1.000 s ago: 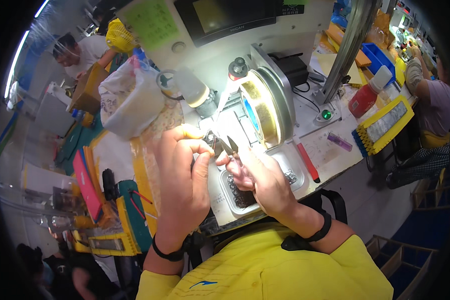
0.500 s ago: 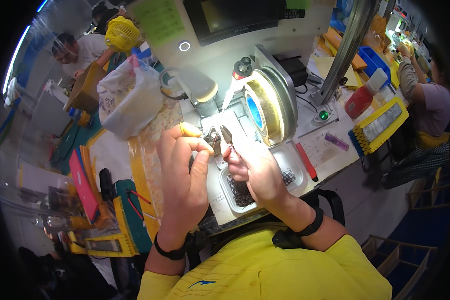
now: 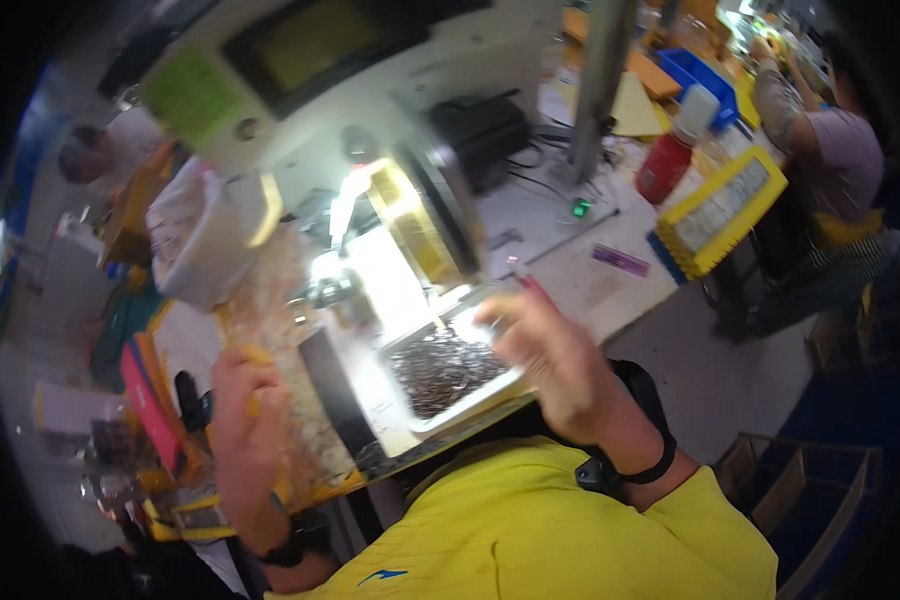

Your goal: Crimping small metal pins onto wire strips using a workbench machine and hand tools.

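My left hand, smeared by motion, is over the left part of the bench, with yellow on a finger. Whether it holds anything cannot be made out. My right hand is at the right edge of a white plastic tray; its fingers look bent but are blurred. Inside the tray lies a heap of small dark wire-like pieces. A red slim tool is partly hidden behind my right hand. Beyond the tray stands a bench machine with a gold-coloured spool and a brightly lit nozzle.
A white bag and a pink folder are on the left. To the right are a red bottle, a yellow-framed box and a purple piece. A person sits at far right, another at far left.
My hands were together under the nozzle, the right with a dark pointed tool; now they are apart, left hand leftward, right hand rightward by the tray. The whole view has shifted and blurred.
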The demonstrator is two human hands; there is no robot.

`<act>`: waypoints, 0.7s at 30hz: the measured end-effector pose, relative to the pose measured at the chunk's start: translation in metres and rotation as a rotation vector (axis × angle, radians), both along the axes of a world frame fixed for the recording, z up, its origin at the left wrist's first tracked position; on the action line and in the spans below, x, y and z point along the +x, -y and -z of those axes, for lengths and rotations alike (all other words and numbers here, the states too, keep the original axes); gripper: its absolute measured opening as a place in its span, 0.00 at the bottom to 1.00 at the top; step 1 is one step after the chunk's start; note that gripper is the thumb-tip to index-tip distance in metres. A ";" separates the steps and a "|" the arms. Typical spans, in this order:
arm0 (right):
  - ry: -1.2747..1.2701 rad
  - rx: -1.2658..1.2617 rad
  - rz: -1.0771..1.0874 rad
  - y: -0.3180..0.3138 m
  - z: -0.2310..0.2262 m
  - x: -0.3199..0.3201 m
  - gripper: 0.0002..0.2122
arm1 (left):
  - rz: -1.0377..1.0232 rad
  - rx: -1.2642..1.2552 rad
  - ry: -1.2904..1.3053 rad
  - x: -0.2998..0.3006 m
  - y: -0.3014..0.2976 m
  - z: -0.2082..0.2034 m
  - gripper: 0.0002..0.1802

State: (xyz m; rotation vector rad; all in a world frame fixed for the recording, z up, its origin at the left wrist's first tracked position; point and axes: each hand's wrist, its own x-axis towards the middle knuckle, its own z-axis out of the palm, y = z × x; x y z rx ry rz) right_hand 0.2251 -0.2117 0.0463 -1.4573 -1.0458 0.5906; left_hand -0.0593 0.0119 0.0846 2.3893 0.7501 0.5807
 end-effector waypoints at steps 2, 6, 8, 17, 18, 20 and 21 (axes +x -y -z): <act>-0.043 -0.187 0.318 0.013 0.000 0.025 0.14 | -0.051 -0.085 0.008 -0.007 -0.007 0.013 0.05; 0.301 -0.282 0.503 -0.005 0.048 0.058 0.11 | -0.324 0.007 0.211 0.032 -0.042 0.029 0.06; 0.788 -0.144 0.608 -0.012 0.065 0.062 0.12 | -0.293 0.136 0.160 0.044 -0.062 0.050 0.07; -0.063 -0.048 -0.034 -0.017 -0.024 -0.034 0.08 | -0.378 1.076 -0.050 0.047 -0.073 0.056 0.07; -0.266 -0.012 -0.068 -0.036 -0.019 -0.044 0.09 | -0.300 0.795 0.020 0.054 -0.063 0.050 0.09; -0.464 0.027 -0.103 -0.073 0.009 -0.054 0.10 | -0.221 0.514 0.090 0.066 -0.044 0.049 0.11; -0.304 0.071 -0.049 -0.090 0.025 -0.052 0.10 | -0.166 0.212 0.135 0.069 -0.033 0.051 0.12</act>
